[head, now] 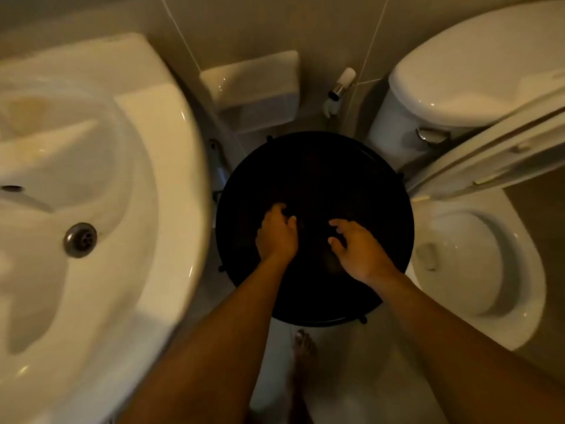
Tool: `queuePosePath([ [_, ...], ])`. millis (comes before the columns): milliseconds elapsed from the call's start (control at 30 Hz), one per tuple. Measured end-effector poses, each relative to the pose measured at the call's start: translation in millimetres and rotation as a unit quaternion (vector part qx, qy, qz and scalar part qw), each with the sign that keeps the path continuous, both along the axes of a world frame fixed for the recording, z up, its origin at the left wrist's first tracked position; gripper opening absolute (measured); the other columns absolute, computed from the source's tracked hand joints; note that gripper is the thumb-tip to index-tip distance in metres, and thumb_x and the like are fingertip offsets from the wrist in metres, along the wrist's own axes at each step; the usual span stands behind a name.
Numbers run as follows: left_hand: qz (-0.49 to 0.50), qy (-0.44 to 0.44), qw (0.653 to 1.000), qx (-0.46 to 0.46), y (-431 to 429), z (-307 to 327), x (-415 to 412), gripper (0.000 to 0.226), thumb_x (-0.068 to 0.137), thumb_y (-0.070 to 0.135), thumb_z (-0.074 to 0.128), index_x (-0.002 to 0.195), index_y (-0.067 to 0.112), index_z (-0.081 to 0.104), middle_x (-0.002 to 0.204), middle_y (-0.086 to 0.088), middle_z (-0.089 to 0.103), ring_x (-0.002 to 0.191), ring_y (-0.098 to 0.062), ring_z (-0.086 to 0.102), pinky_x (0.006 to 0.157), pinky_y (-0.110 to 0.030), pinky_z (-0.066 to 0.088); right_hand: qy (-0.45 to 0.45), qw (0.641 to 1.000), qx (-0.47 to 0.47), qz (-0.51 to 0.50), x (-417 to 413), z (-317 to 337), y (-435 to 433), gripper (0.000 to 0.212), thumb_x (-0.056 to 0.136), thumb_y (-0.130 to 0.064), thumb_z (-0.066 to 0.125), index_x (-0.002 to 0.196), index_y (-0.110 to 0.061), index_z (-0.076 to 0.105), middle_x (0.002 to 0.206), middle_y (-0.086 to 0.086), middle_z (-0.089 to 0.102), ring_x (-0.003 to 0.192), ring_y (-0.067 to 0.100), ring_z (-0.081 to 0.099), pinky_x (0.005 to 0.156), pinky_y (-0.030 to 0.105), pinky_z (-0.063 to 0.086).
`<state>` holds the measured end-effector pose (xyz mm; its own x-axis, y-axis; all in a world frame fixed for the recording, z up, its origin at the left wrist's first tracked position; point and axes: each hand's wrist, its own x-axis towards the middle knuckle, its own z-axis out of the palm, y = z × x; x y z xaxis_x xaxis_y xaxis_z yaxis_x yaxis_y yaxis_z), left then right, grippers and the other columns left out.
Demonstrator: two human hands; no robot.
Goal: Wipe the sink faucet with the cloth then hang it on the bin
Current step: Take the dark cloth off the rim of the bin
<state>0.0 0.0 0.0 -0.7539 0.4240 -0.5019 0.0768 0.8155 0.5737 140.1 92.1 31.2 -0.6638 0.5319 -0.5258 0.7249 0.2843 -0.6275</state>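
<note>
A round black bin (315, 166) stands on the floor between the sink and the toilet, seen from straight above. Both my hands hover over its front half. My left hand (276, 237) has its fingers curled inward, perhaps pinching something dark. My right hand (356, 249) is beside it with thumb and fingers spread apart. A faint dark brownish patch (331, 261) lies between and under the hands; it may be the cloth, but it blends into the black bin. The white sink (146, 166) fills the left side, with its drain (80, 240) showing. The faucet is out of view.
A white toilet (477, 264) with its lid raised stands right of the bin, its cistern (477, 71) behind. A white wall box (253, 87) and a spray nozzle (341, 87) sit behind the bin. My bare foot (302, 362) is on the floor just before the bin.
</note>
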Motion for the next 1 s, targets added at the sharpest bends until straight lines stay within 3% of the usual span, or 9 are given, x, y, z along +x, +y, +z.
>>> queuePosePath([
  [100, 0.015, 0.017, 0.999, -0.036, 3.7, -2.1, -6.7, 0.03, 0.093, 0.032, 0.053, 0.123, 0.024, 0.052, 0.116, -0.005, 0.063, 0.107, -0.026, 0.06, 0.092, -0.045, 0.048, 0.002, 1.0, 0.003, -0.01, 1.4, -5.7, 0.6, 0.042, 0.095, -0.027, 0.048, 0.136, -0.019, 0.045, 0.131, 0.012, 0.051, 0.122, 0.029, 0.049, 0.101, 0.04, 0.043],
  [267, -0.019, 0.036, 0.997, -0.066, 4.8, -0.9, -15.3, 0.011, 0.094, 0.024, 0.049, 0.097, 0.023, 0.06, 0.104, -0.007, 0.065, 0.093, -0.026, 0.061, 0.081, -0.041, 0.051, -0.001, 0.999, -0.026, -0.035, 0.8, -2.4, 0.2, 0.039, 0.096, -0.024, 0.045, 0.135, -0.018, 0.045, 0.132, 0.013, 0.051, 0.124, 0.029, 0.048, 0.104, 0.043, 0.041],
  [433, -0.111, 0.069, 0.99, -0.047, 10.6, 15.1, -14.0, 0.016, 0.095, 0.025, 0.048, 0.097, 0.016, 0.061, 0.105, -0.006, 0.061, 0.09, -0.025, 0.06, 0.074, -0.035, 0.046, 0.014, 0.998, -0.026, -0.047, 0.0, 14.0, 7.0, 0.04, 0.096, -0.023, 0.046, 0.135, -0.019, 0.044, 0.132, 0.013, 0.051, 0.124, 0.028, 0.049, 0.103, 0.039, 0.042],
  [633, -0.227, 0.1, 0.969, 0.008, 6.7, 74.0, 10.6, 0.015, 0.096, 0.027, 0.046, 0.094, 0.017, 0.057, 0.09, -0.003, 0.066, 0.079, -0.019, 0.063, 0.071, -0.035, 0.052, 0.012, 1.0, 0.022, -0.018, -2.7, 61.4, 12.1, 0.042, 0.093, -0.029, 0.052, 0.135, -0.024, 0.045, 0.133, 0.012, 0.05, 0.122, 0.029, 0.05, 0.102, 0.038, 0.043],
  [767, -0.319, 0.064, 0.944, 0.051, 7.3, 126.7, 15.9, 0.012, 0.094, 0.022, 0.049, 0.098, 0.016, 0.059, 0.091, -0.005, 0.066, 0.078, -0.02, 0.063, 0.072, -0.041, 0.054, 0.013, 0.998, 0.057, 0.031, -1.3, 100.0, 8.2, 0.044, 0.089, -0.032, 0.058, 0.132, -0.026, 0.049, 0.129, 0.009, 0.052, 0.118, 0.027, 0.052, 0.098, 0.035, 0.043],
  [1000, -0.433, 0.061, 0.899, 0.031, 7.5, 221.5, -0.6, 0.016, 0.094, 0.023, 0.048, 0.097, 0.018, 0.062, 0.101, -0.006, 0.067, 0.09, -0.023, 0.062, 0.077, -0.038, 0.051, 0.056, 0.993, 0.101, 0.033, 2.4, 178.9, -1.8, 0.021, 0.083, -0.033, 0.064, 0.104, -0.027, 0.064, 0.102, 0.003, 0.068, 0.095, 0.021, 0.063, 0.078, 0.033, 0.05],
])
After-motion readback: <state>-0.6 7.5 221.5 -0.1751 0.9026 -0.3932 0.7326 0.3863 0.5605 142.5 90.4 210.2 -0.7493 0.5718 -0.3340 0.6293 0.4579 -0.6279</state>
